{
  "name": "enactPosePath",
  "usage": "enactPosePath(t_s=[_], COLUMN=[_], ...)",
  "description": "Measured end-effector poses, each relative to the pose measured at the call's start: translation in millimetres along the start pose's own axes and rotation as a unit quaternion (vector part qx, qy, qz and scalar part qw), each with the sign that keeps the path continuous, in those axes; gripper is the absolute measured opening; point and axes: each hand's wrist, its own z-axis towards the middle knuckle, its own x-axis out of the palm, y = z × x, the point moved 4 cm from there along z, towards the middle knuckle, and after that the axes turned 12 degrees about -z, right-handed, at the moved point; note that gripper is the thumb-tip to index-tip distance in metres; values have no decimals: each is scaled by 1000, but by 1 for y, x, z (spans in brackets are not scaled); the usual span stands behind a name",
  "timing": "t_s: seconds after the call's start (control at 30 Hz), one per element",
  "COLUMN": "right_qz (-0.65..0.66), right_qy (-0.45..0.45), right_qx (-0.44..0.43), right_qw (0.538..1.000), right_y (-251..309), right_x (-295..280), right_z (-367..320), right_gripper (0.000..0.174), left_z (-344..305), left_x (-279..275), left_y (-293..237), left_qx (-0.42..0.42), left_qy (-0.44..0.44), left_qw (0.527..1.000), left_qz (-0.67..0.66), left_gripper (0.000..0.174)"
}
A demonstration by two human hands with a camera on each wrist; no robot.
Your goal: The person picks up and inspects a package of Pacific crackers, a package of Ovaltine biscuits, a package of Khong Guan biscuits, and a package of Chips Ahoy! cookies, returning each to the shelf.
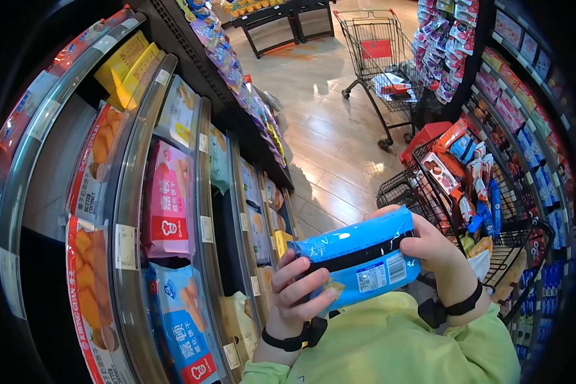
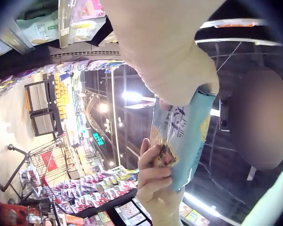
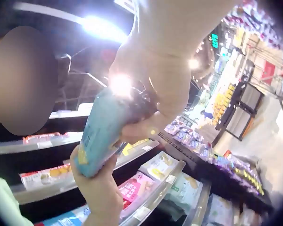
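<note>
Both hands hold a blue snack packet (image 1: pixel 365 240) in front of the chest, its barcode and printed label facing up in the head view. My left hand (image 1: pixel 297 288) grips one end with its fingers spread over the face. At the other end, my right hand (image 1: pixel 436 246) pinches the packet, thumb on top and fingers behind. The left wrist view shows the packet's front (image 2: pixel 186 136), which carries lettering and a food picture. Black bands with small devices circle both wrists.
To the left, shelves (image 1: pixel 125 256) carry pink packs (image 1: pixel 168 198), blue packs (image 1: pixel 182 320) and red-edged biscuit packs (image 1: pixel 89 288). A cart (image 1: pixel 518 233) full of snack packs stands to the right. Farther off on the wooden floor (image 1: pixel 313 141) is another cart (image 1: pixel 371 51).
</note>
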Motion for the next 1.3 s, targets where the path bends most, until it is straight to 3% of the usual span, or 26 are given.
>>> enactPosePath(t_s=[0.4,0.57,0.8,0.87,0.93,1.0,1.03,1.07,1.1,1.13,1.2,1.3], right_qz=[-39,-49,-40,-38,26,14,27,38,-34,-39,-132,-114], right_qy=[32,123,223,256,227,222,331,435,390,398,334,353], right_qx=[-27,-42,2,6,106,137,131,126,123,122,25,10], right_qw=[998,990,974,966,968,965,934,891,912,908,933,929], right_y=[13,6,-13,-24,-42,-47,-58,-62,-67,-65,-51,-55], right_x=[15,29,78,92,104,120,123,132,141,156,183,229], right_z=[-72,-112,-168,-180,-188,-194,-193,-199,-204,-217,-239,-267], right_gripper=[71,62,59,58,57,58,60,61,64,64,68,69], left_z=[-15,-38,-83,-88,-89,-96,-112,-131,-145,-147,-150,-169], left_x=[5,2,-23,-37,-53,-63,-70,-75,-81,-89,-103,-126], left_y=[-89,-157,-256,-282,-303,-324,-332,-339,-348,-359,-385,-427], left_qx=[-11,-35,-36,-13,-151,-160,-268,-363,-375,-386,-410,-452], left_qy=[-9,-32,-40,-54,-41,-68,-185,-297,-357,-382,-408,-416], left_qw=[999,995,984,976,962,960,938,883,848,825,795,768], left_qz=[41,90,172,212,224,221,120,10,-117,-153,-181,-180], left_gripper=[37,34,29,36,49,57,56,56,55,53,49,48])
